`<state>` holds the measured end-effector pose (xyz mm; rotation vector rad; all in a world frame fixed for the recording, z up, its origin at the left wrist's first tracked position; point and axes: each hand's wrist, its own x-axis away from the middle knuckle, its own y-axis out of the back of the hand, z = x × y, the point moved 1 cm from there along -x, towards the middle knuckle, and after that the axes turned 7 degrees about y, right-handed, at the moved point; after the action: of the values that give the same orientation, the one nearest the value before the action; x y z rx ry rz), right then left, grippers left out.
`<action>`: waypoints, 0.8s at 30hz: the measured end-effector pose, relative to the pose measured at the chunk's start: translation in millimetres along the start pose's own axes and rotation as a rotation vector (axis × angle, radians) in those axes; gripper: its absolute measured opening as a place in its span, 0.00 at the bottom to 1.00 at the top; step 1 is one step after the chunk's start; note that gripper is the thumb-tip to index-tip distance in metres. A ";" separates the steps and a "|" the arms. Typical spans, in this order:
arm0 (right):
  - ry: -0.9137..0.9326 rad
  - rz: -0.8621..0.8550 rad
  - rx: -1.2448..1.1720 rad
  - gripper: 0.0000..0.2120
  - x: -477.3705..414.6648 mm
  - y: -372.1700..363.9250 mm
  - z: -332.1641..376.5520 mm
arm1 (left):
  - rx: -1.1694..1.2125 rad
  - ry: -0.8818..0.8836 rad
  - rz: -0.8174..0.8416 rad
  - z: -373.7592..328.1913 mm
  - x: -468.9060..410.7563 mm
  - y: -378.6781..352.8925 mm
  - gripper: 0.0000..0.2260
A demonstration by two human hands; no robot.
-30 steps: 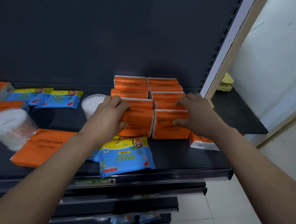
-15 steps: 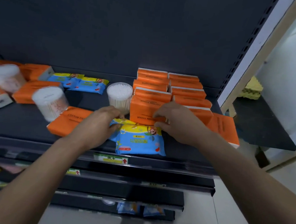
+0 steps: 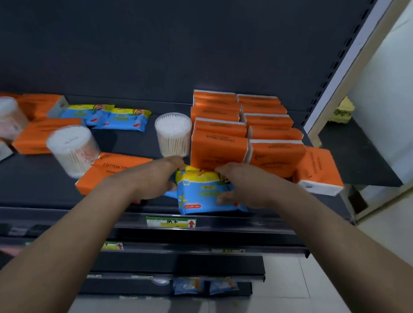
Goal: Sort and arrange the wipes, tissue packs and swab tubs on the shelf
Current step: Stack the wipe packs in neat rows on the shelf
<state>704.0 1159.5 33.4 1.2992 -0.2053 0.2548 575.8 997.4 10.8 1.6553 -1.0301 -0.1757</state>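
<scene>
Both arms are stretched in over the front of the shelf (image 3: 39, 193), and both are on the same thing: the blue wipes pack (image 3: 202, 195), lying at the shelf's front edge just above the green price label (image 3: 171, 222). The left grip (image 3: 155, 177) is curled round the pack's left end, fingers up at its top corner. The right grip (image 3: 245, 186) grasps the right end, fingers over the top edge and thumb pressed on the printed face. Right behind the pack stand the orange tissue packs (image 3: 219, 147), upright in two rows running to the back wall, with the front pack touching the wipes pack's top edge. Just left of those rows is a swab tub (image 3: 174, 134), upright, its white swab tips showing. Under the left wrist lies a flat tissue pack (image 3: 111, 169) with COTTON TISSUE readable on it, and beside that a second swab tub (image 3: 71, 149), blurred. At the right end one more tissue pack (image 3: 318, 170) leans tilted against the rows. Toward the back left, two wipes packs (image 3: 108, 116) lie side by side, with more orange packs and another blurred tub (image 3: 1, 117) at the far left.
</scene>
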 end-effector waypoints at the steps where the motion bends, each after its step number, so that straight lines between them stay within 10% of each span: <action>1: -0.022 0.000 0.003 0.28 -0.3 0.2 2.0 | -0.019 -0.018 0.021 0.3 -1.5 2.7 0.18; 9: -0.140 -0.268 -0.046 0.23 4.7 5.5 15.6 | -0.205 -0.140 -0.076 6.2 -14.9 12.2 0.31; 14: -0.198 -0.415 -0.258 0.06 24.7 10.4 14.5 | -0.192 -0.183 -0.191 5.6 -16.8 21.5 0.16; 24: -0.210 -0.619 -0.183 0.11 52.7 28.8 -7.6 | 0.142 -0.151 -0.529 -18.7 26.8 40.8 0.09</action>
<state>745.7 1177.7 73.3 1.1466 0.0034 -0.4205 581.6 992.3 62.5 2.0448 -0.7044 -0.5947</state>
